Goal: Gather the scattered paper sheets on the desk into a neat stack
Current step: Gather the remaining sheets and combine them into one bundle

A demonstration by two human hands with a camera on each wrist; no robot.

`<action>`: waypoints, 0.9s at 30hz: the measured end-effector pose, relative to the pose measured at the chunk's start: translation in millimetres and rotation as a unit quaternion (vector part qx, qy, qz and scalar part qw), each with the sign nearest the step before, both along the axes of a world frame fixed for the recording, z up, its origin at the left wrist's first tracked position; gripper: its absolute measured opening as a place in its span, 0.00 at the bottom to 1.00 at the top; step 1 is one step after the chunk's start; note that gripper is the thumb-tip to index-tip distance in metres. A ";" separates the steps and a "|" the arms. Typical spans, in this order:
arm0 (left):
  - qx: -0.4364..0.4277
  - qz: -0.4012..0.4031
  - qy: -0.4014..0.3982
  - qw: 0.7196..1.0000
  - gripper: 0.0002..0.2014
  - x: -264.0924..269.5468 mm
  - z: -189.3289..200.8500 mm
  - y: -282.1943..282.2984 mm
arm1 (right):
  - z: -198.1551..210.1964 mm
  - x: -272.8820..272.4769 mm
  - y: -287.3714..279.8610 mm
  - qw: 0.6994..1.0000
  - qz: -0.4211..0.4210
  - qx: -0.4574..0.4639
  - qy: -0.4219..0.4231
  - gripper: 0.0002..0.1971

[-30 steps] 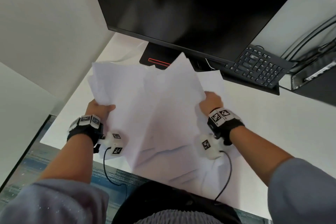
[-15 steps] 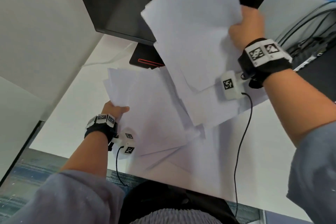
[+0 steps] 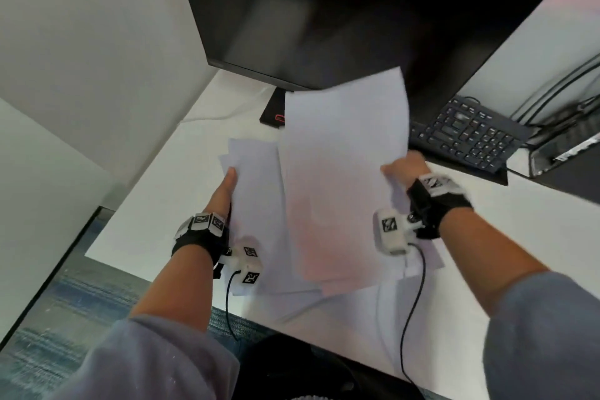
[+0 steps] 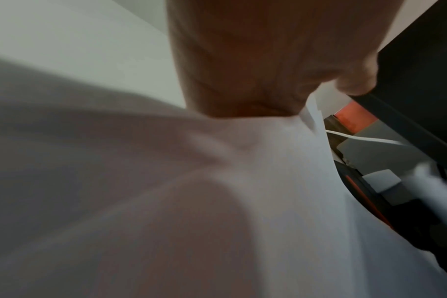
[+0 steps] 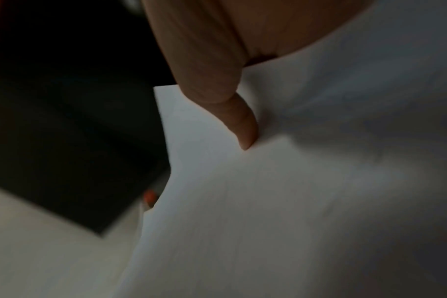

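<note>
Several white paper sheets are split into two bunches over the white desk (image 3: 519,253). My left hand (image 3: 227,185) grips the left bunch (image 3: 256,191) by its left edge, thumb on top; in the left wrist view the left bunch (image 4: 268,201) fills the frame below my left hand (image 4: 255,70). My right hand (image 3: 404,167) holds the right bunch (image 3: 341,178) at its right edge, overlapping the left one and raised at the far end. The right wrist view shows my thumb (image 5: 232,113) pressed on the right bunch (image 5: 293,201). More sheets (image 3: 428,256) lie underneath.
A large black monitor (image 3: 341,10) stands close behind the papers, its stand base (image 3: 272,110) partly under them. A black keyboard (image 3: 464,133) lies at the back right, with cables and a dark device (image 3: 565,146) beyond. A white partition (image 3: 81,42) bounds the left.
My right hand has come down from high in front of the monitor, bringing its bunch over the left one. The left hand has turned, thumb now along the papers' edge.
</note>
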State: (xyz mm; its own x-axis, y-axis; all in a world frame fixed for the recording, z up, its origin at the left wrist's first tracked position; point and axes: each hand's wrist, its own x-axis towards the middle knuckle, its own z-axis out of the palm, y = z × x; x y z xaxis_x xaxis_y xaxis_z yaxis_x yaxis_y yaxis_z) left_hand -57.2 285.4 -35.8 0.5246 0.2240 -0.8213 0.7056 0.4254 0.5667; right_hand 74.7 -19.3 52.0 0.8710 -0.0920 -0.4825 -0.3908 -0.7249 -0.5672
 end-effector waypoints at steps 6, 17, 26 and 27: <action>0.002 -0.023 -0.047 0.999 0.29 -0.9 16.4 -15.7 | -57.5 -28.5 25.2 0.997 0.068 0.000 0.040 0.24; 0.102 -0.066 -0.030 0.992 0.34 3.6 7.2 -20.8 | -77.9 -44.4 37.8 0.989 0.133 0.050 0.046 0.56; 0.174 -0.059 -0.035 0.982 0.27 -4.5 2.8 -13.8 | -71.3 -45.9 17.7 0.995 0.100 -0.019 -0.002 0.45; 0.181 -0.048 -0.041 0.981 0.30 -7.0 4.4 -7.9 | -69.1 -41.0 7.1 0.998 0.047 -0.034 -0.017 0.41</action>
State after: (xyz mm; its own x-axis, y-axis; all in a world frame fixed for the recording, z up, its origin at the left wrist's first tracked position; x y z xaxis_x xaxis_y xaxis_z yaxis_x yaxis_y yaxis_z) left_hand -64.2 277.5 -31.4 0.6187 0.4395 -0.6512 0.6781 0.1199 0.7252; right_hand 33.7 -12.3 -17.1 0.8935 -0.0413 -0.4471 -0.3005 -0.7948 -0.5273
